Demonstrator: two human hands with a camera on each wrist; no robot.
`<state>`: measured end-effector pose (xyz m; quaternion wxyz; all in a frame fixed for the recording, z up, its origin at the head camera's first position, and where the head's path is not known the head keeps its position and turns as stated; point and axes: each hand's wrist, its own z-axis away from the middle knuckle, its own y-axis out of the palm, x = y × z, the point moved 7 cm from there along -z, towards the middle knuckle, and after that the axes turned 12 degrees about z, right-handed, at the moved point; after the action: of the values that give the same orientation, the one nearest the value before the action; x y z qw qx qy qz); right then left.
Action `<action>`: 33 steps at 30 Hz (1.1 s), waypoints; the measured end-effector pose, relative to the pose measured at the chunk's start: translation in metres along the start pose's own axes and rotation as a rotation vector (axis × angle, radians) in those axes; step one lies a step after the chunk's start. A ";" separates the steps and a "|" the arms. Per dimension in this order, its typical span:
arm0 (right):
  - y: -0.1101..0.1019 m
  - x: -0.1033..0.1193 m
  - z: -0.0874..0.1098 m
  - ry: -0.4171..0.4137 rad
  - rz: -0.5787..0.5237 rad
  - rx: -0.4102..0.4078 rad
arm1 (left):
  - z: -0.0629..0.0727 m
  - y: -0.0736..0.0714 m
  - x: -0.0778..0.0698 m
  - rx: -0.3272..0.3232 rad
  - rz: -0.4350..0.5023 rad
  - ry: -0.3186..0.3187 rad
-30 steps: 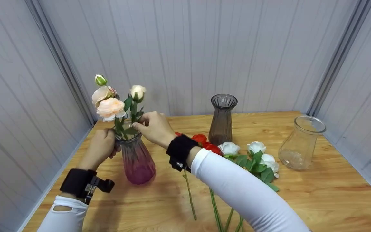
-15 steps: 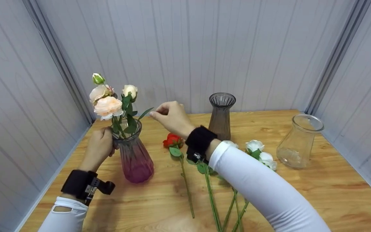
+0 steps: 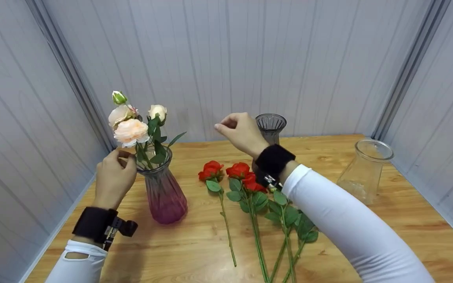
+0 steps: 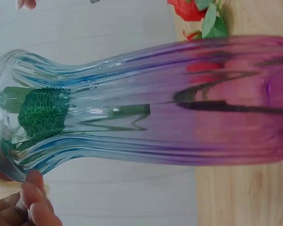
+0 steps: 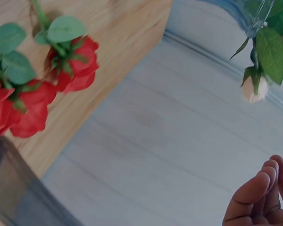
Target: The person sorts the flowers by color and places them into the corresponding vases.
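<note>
Arranging pale flowers (image 3: 131, 132) in the pink vase (image 3: 167, 200), frame left, seems the step: I see right hand (image 3: 242, 133) empty, fingertips together, left hand (image 3: 114, 175) hold unclear; next likely needs a mid-frame red rose (image 3: 211, 170).

The wrist views crop the hands (image 5: 260, 197) and purple vase (image 4: 165, 127).

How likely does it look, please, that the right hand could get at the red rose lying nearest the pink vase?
Probably yes: the right hand appears to hold nothing, and that red rose lies apart from the pink vase, with nothing over it.
</note>
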<state>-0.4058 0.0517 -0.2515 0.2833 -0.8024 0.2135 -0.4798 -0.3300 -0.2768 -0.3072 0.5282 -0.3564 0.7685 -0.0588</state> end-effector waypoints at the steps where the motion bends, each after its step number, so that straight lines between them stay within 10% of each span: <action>1: -0.004 -0.004 0.000 0.007 0.007 -0.006 | 0.000 -0.001 -0.001 -0.016 -0.015 0.011; 20: -0.074 -0.069 -0.004 0.124 0.129 -0.174 | 0.017 -0.008 -0.054 -0.206 -0.029 0.270; 33: -0.094 -0.113 -0.003 0.257 0.181 -0.216 | 0.040 0.041 -0.095 -0.049 0.006 0.461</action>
<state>-0.4525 0.1905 -0.2617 0.2079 -0.7378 0.3695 -0.5253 -0.2977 -0.1768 -0.2704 0.3302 -0.3438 0.8711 -0.1182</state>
